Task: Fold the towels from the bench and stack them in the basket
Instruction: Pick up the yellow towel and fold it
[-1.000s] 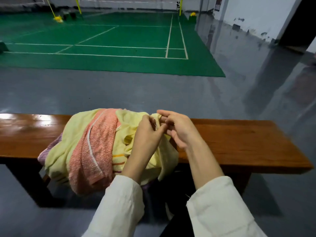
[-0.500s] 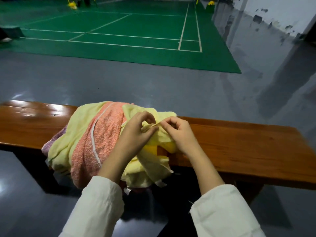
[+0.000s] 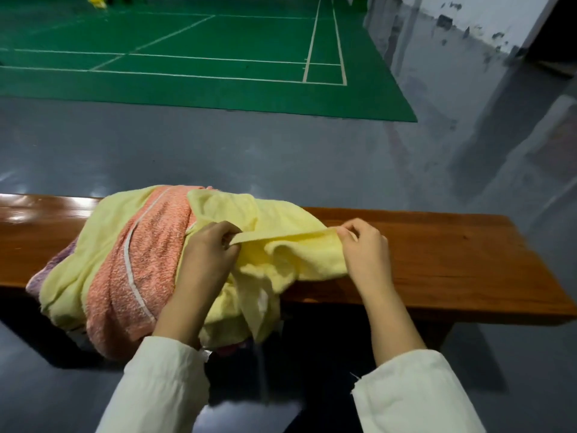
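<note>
A heap of towels lies on the brown wooden bench (image 3: 452,260), hanging over its near edge. On top is a pale yellow towel (image 3: 281,251); beside it an orange-pink towel with a white stripe (image 3: 140,260), and a purple one (image 3: 46,273) peeks out at the left. My left hand (image 3: 207,254) pinches one end of the yellow towel's hem. My right hand (image 3: 363,248) pinches the same hem further right, so the edge is stretched taut between them. No basket is in view.
Grey glossy floor surrounds the bench. Beyond it lies a green badminton court (image 3: 203,57) with white lines. A white wall (image 3: 487,23) runs along the right. The bench's right half has bare wood.
My hands have drawn apart, the right one sliding to the right along the yellow towel's edge. The edge is now pulled straight. The camera has tilted down and closer.
</note>
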### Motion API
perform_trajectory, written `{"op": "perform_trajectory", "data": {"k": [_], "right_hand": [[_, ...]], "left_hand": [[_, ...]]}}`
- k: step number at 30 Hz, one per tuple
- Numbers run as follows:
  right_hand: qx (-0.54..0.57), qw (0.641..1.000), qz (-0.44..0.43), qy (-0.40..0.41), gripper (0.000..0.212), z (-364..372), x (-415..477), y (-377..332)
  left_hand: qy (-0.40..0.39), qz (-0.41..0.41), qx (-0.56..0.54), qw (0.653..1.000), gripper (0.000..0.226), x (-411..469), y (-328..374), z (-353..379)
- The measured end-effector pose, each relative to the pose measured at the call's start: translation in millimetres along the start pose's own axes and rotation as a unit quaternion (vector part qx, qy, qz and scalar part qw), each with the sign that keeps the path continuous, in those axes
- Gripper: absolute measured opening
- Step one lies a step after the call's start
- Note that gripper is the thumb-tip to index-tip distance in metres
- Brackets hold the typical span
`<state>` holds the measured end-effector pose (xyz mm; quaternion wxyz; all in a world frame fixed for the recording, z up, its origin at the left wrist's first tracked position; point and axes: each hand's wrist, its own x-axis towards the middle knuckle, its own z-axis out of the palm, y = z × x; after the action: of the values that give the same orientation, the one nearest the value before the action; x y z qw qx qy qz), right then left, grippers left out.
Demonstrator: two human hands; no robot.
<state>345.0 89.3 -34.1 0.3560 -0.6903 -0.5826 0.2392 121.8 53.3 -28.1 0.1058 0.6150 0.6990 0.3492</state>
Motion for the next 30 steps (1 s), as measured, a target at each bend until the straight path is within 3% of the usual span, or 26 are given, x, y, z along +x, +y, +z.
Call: {"op": "perform_trajectory", "data": {"k": [2, 3, 7, 9, 11, 16, 20, 22, 27, 30], "right_hand": [[-0.082, 0.996, 0.035, -0.030, 0.011, -2, 3, 6], [-0.071, 0.996, 0.012, -0.046, 0.011, 1, 4, 5], [0.124, 0.967, -0.119, -0.189, 0.032, 24, -9, -27], [0.152, 0.950, -0.128, -0.241, 0.018, 36, -11, -36], [0.171, 0.949, -0.114, -0.241, 0.005, 39, -5, -35], [0.135, 0.967, -0.114, -0.186, 0.016, 34, 1, -27], [0.064, 0.977, -0.114, -0.170, 0.015, 35, 0, -29], [0.052, 0.979, -0.101, -0.167, 0.020, 33, 1, -27], [0.156, 0.972, -0.061, -0.166, 0.018, 24, 2, -20], [0.223, 0.951, -0.091, -0.194, 0.020, 25, -1, -24]], "left_hand": [[-0.032, -0.024, -0.059, 0.997, 0.016, 3, 0, -5], [-0.049, -0.023, -0.092, 0.994, 0.010, 4, 4, -5], [-0.119, 0.029, -0.170, 0.978, 0.008, 11, 27, 4], [-0.136, 0.048, -0.173, 0.974, 0.009, 14, 30, 7], [-0.132, 0.046, -0.155, 0.978, 0.008, 16, 24, 2], [-0.134, -0.020, -0.157, 0.978, 0.010, 15, -15, -11], [-0.038, -0.078, -0.296, 0.951, 0.022, 10, -25, -3], [0.003, -0.082, -0.295, 0.952, 0.022, 9, -27, -3], [0.044, -0.055, -0.196, 0.978, 0.009, 20, -41, -18], [-0.033, 0.001, -0.228, 0.973, 0.014, 20, -12, -9]]}}
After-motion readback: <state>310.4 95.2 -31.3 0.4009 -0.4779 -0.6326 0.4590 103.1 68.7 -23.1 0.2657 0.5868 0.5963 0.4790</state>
